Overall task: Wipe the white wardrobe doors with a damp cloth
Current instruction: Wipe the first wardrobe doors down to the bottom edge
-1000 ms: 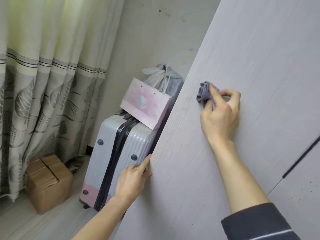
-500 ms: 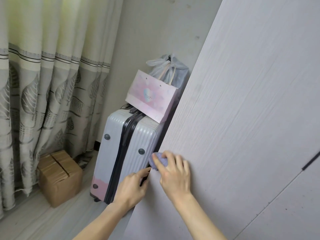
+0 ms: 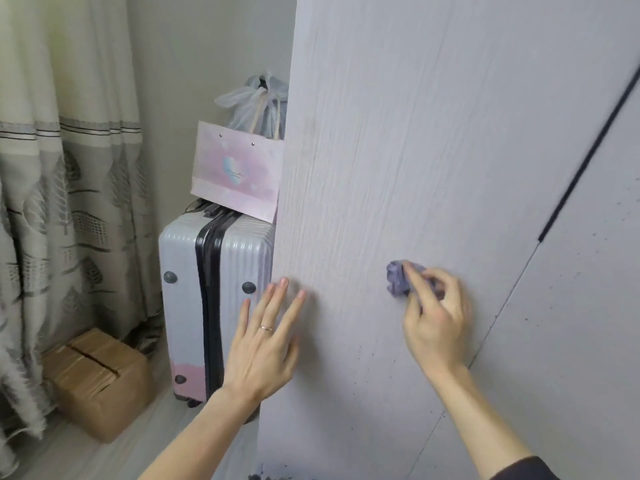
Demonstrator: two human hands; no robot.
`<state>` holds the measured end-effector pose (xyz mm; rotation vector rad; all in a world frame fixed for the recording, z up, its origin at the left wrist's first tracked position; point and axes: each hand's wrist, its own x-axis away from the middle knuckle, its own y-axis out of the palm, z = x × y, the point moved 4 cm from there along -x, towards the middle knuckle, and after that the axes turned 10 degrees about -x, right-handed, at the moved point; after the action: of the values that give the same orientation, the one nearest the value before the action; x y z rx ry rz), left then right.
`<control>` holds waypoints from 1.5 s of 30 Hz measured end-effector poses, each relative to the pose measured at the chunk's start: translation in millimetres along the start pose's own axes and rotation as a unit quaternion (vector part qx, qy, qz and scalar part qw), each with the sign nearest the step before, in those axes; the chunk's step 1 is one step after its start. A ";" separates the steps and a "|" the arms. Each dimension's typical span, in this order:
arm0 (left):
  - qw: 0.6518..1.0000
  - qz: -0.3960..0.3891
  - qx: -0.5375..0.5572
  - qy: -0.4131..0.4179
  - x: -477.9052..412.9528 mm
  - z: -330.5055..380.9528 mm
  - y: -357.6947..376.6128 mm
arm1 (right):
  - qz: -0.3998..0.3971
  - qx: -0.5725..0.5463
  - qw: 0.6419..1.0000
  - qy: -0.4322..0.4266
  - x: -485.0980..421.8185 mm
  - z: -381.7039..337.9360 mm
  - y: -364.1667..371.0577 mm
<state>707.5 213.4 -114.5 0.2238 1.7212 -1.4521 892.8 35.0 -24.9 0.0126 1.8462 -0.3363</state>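
Gripping the bunched purple cloth (image 3: 396, 280), your right hand (image 3: 433, 323) pressed it on the wardrobe door (image 3: 415, 133) | your left hand (image 3: 263, 344), at the cloth's 9 o'clock, lay flat, fingers wide.

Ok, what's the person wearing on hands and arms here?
Thin ring on one finger of the left hand; that forearm is bare. No ring shows on the right hand; a dark sleeve covers that arm at the frame's bottom edge. No gloves, no watch.
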 end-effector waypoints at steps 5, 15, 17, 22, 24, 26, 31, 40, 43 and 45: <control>0.998 -0.020 -0.059 0.006 -10.9 17.2 28.2 | 0.055 -0.068 0.996 0.002 -10.9 7.4 1.8; 0.995 0.019 -0.101 0.013 -12.6 14.7 57.0 | -0.199 -0.011 0.980 -0.006 119.5 40.1 23.6; 0.994 0.024 -0.108 0.015 -13.0 17.8 56.3 | -0.142 -0.024 0.989 0.024 94.6 42.0 7.4; 0.992 0.027 -0.122 0.009 -14.0 20.2 55.7 | 0.039 -0.052 0.992 0.107 36.4 66.9 -25.4; 0.991 0.028 -0.133 0.006 -13.9 20.3 57.0 | 0.022 -0.034 0.995 0.096 51.0 73.0 -23.1; 0.991 0.027 -0.134 0.002 -13.9 20.1 57.5 | -0.011 -0.021 0.995 0.095 80.8 74.8 -19.9; 0.991 0.017 -0.133 0.003 -15.7 20.4 54.7 | -0.081 -0.035 0.984 0.153 104.1 79.9 -23.3; 0.989 0.032 -0.142 0.008 -17.2 22.9 54.9 | 0.079 -0.063 0.984 0.150 -10.3 73.0 -54.3; 0.990 0.045 -0.137 0.012 -17.2 23.7 56.7 | 0.098 -0.065 0.980 0.161 7.5 79.6 -48.9; 0.990 0.051 -0.128 0.015 -16.1 24.9 57.3 | 0.101 -0.066 0.975 0.187 32.3 87.8 -45.5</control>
<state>764.8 215.3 -143.9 0.1935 1.8730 -1.1448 957.2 -34.6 -67.9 0.1826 2.2154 -0.0685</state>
